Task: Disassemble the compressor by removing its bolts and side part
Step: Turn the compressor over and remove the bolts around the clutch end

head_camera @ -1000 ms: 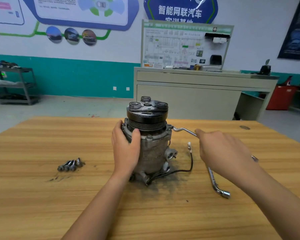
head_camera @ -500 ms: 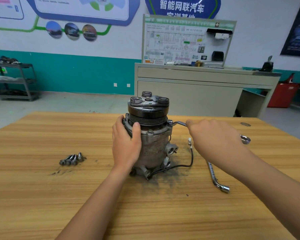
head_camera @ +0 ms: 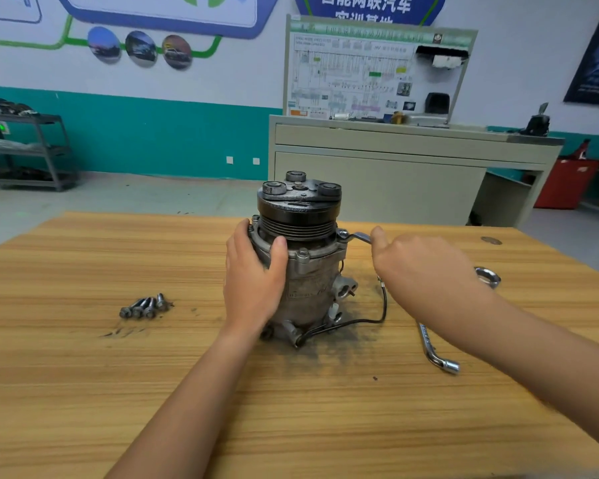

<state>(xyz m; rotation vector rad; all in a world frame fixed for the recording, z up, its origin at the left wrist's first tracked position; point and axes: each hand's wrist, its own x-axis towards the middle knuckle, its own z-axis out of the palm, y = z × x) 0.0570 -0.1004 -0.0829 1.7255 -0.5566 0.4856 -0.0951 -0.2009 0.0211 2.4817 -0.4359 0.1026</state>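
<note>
Compressor: a grimy grey cast-metal compressor (head_camera: 308, 292) stands near the middle of the light wooden table (head_camera: 83, 392), on a dark smear of dirt.
Axis: the long axis is upright. The black grooved pulley (head_camera: 298, 216) end points up, with 3 round bosses on its top plate, and the ported end sits on the table.
Left hand: the left hand (head_camera: 253, 281) is wrapped round the left side of the housing just under the pulley, with the thumb across the front and the fingers round the far side.
Right hand: the right hand (head_camera: 419, 271) lies over a slim silver spanner (head_camera: 360, 237), thumb stretched along the handle. It appears to grip the handle, but the back of the hand covers the fingers.
Spanner: one end sits on a flange bolt at the compressor's right shoulder, and the shaft runs level toward the right. The ring end shows beyond the wrist.
Flange bolt: 1 seated bolt head (head_camera: 303, 252) faces the camera on the front flange.
Loose bolts: 4 dark bolts (head_camera: 142, 307) lie side by side, well to the left of the compressor.
Other tool: a chrome L-shaped socket wrench (head_camera: 436, 354) lies flat to the right, partly under the right forearm.
Cable: a black cable (head_camera: 377, 318) loops from the base toward the right, and its upper end passes behind the right hand.
Hidden: the compressor's far side and the middle of the spanner.
</note>
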